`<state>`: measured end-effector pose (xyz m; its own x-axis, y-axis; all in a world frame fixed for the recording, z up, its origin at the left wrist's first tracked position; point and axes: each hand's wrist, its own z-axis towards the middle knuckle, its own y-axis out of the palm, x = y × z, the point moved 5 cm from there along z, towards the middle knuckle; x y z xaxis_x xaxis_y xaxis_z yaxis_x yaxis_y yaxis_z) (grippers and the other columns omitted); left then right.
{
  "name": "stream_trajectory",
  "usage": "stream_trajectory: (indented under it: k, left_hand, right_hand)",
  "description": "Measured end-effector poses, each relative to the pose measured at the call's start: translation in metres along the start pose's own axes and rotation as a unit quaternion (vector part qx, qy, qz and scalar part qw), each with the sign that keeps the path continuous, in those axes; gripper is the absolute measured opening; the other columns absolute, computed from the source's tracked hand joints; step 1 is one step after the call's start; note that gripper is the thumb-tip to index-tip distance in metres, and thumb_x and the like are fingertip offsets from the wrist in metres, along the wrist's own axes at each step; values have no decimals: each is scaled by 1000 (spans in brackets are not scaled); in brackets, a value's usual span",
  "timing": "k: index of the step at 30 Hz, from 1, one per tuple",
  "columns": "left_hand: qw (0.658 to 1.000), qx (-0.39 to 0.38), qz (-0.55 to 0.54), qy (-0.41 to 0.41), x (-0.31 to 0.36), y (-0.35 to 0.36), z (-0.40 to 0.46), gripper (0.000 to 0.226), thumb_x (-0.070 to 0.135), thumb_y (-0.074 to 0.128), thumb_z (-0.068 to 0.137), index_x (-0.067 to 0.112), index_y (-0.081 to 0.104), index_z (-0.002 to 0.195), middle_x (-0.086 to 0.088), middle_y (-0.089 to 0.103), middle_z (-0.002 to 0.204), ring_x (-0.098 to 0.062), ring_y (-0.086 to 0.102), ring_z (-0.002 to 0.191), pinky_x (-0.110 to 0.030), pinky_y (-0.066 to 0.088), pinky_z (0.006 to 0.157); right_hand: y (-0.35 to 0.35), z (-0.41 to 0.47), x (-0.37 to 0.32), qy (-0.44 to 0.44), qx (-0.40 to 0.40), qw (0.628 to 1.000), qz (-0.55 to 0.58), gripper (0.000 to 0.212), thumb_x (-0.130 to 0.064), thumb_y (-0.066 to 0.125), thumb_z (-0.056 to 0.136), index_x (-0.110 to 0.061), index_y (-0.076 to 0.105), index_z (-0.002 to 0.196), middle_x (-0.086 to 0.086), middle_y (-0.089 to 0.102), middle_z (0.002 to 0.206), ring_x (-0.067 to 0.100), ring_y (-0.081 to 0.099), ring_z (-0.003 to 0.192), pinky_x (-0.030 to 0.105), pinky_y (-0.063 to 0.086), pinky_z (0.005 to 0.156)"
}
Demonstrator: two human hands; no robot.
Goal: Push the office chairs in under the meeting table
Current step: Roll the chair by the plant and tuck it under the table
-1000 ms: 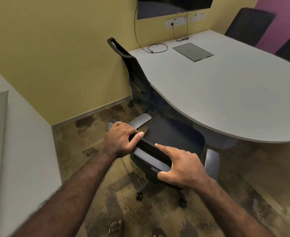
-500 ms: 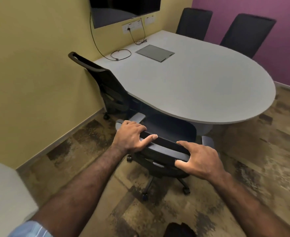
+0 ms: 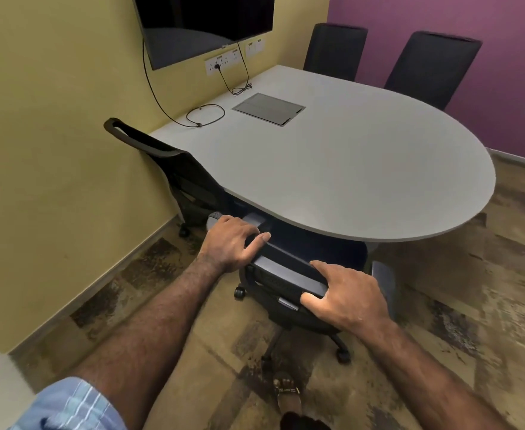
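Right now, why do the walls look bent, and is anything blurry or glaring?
Head view: the wide-angle lens bows the yellow wall and meeting table; the dark TV screen faintly reflects the room; the sleeve at the bottom edge is soft.

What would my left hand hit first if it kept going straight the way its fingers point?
Probably the meeting table: the left hand grips the chair backrest with fingers aimed toward the rounded table edge just beyond. Depth is unclear, so the hand might pass under it.
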<state>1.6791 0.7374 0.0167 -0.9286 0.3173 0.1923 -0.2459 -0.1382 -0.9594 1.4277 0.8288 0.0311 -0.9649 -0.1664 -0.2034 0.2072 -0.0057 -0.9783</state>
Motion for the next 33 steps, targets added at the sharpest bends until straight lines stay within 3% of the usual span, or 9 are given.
stream_trajectory:
  k: [12,16,19,24,33]
  left_hand:
    - [1000,13,1,-26,4,26,96,95,85,5,98,26,79,91,11,75,89,-10,63,88,-41,45,103]
    - [999,5,6,-32,13,38,128,98,87,4,96,25,79,92,10,74,86,-12,64,86,-44,46,104]
    - [999,-2,7,-31,16,42,151,99,88,2,95,24,78,89,10,71,82,-12,61,82,-45,46,103]
    - [999,19,15,-37,35,49,170,92,88,11,97,22,73,79,10,65,72,-14,60,75,-46,45,98]
    - [999,12,17,-44,48,56,191,91,85,10,98,21,72,81,8,68,75,-16,62,77,-47,44,97]
  right_hand:
    - [-23,100,54,-13,-24,999,-21,82,-81,56,70,-50,62,146,-17,78,126,18,73,114,38,57,94]
    - [-25,133,81,-29,-42,999,-14,78,-82,54,73,-49,64,143,-19,78,122,14,72,103,29,48,77]
    - [-24,156,97,-32,-47,998,-6,81,-84,52,73,-49,63,146,-20,78,123,13,72,101,27,44,74]
    - [-31,181,126,-14,-69,997,-16,81,-84,51,71,-59,54,148,-25,74,129,15,69,111,44,60,93]
    - [-31,201,153,-26,-77,997,-16,83,-83,52,70,-56,53,149,-24,72,131,14,67,110,47,59,95]
